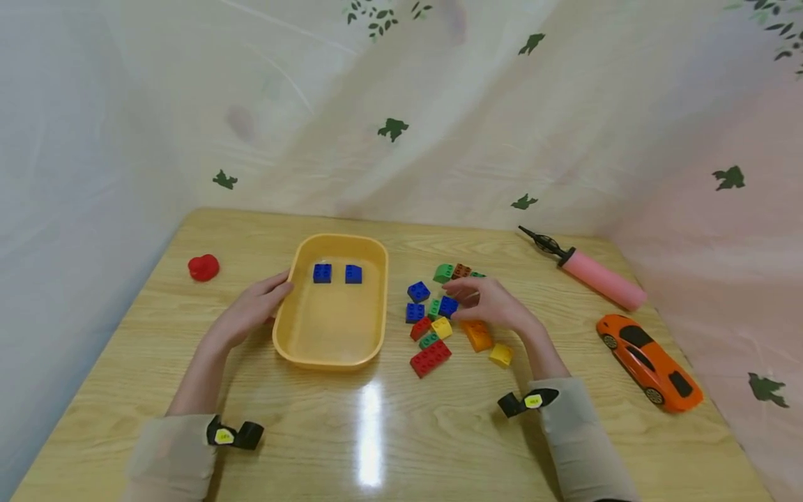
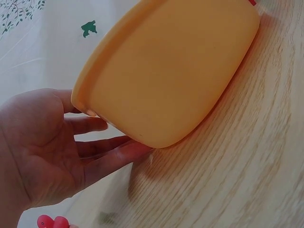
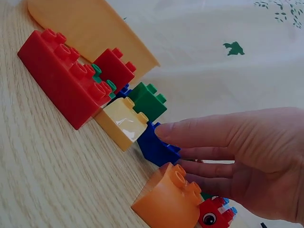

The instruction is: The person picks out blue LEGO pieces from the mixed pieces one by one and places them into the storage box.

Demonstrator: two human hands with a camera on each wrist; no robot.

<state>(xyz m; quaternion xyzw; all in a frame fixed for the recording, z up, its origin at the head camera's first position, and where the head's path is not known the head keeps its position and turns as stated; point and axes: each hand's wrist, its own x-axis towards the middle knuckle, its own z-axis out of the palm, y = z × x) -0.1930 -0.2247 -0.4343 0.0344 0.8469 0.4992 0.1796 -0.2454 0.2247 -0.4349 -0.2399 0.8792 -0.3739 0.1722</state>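
A yellow-orange plastic tray [image 1: 330, 364] stands left of centre, with two blue toy bricks [image 1: 323, 273] inside. My left hand [image 1: 255, 307] holds the tray's left rim; in the left wrist view its thumb goes behind the rim and its other fingers lie along the outer wall. Right of the tray lies a loose group of toy bricks, among them a long red brick [image 1: 431, 358] and an orange brick [image 1: 477, 335]. Over this group, my right hand [image 1: 486, 303] has its thumb and fingers spread around a blue brick [image 3: 156, 145]. The thumb tip appears to touch that brick.
A pink balloon pump [image 1: 602, 279] with a black nozzle lies at the back right. Nearer on the right is an orange toy car [image 1: 649, 362]. A small red object [image 1: 203, 267] sits left of the tray. A patterned cloth hangs behind the wooden table [image 1: 301, 432].
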